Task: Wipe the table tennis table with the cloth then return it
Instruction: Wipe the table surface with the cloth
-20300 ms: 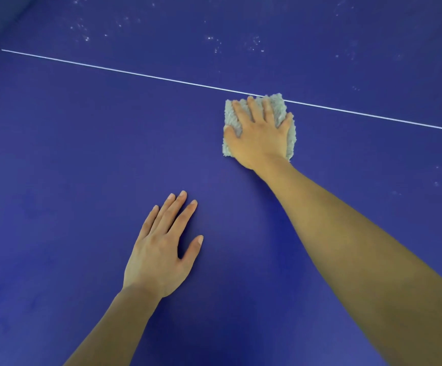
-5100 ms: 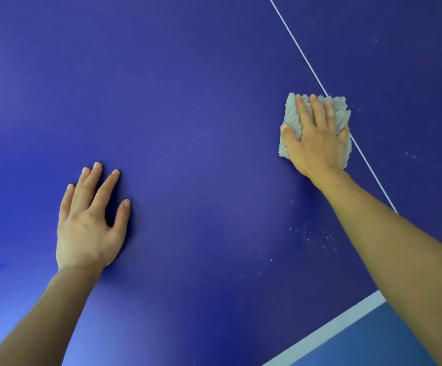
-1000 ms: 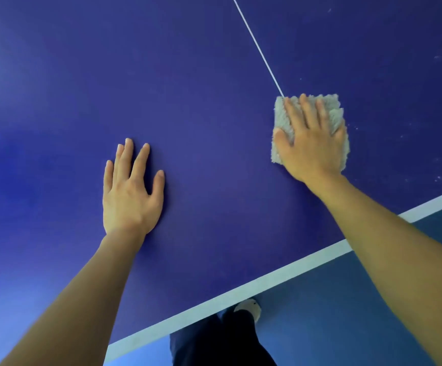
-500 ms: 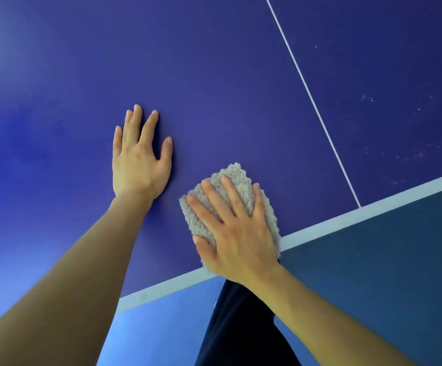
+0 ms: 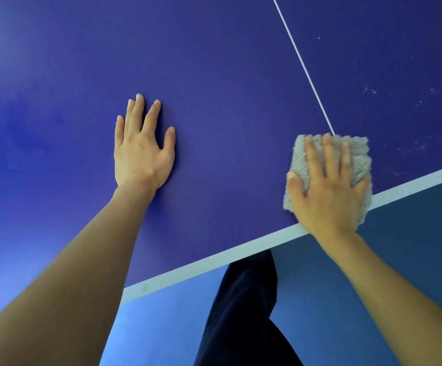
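A folded grey fluffy cloth [image 5: 361,154] lies on the dark blue table tennis table [image 5: 228,88], at the near end of the thin white centre line [image 5: 303,67] and over the white edge stripe [image 5: 214,257]. My right hand [image 5: 328,191] presses flat on the cloth with straight, spread fingers. To its left, my left hand [image 5: 142,151] rests flat on the bare table top, fingers straight. The cloth's middle is hidden under my right hand.
White specks of dust [image 5: 426,122] dot the table right of the centre line. The table's near edge runs diagonally from lower left to upper right. Below it are the blue floor [image 5: 373,273] and my dark trouser leg [image 5: 243,313].
My right hand has slid the cloth to the right along the table's near edge, back to the foot of the centre line. My left hand has stayed flat on the table.
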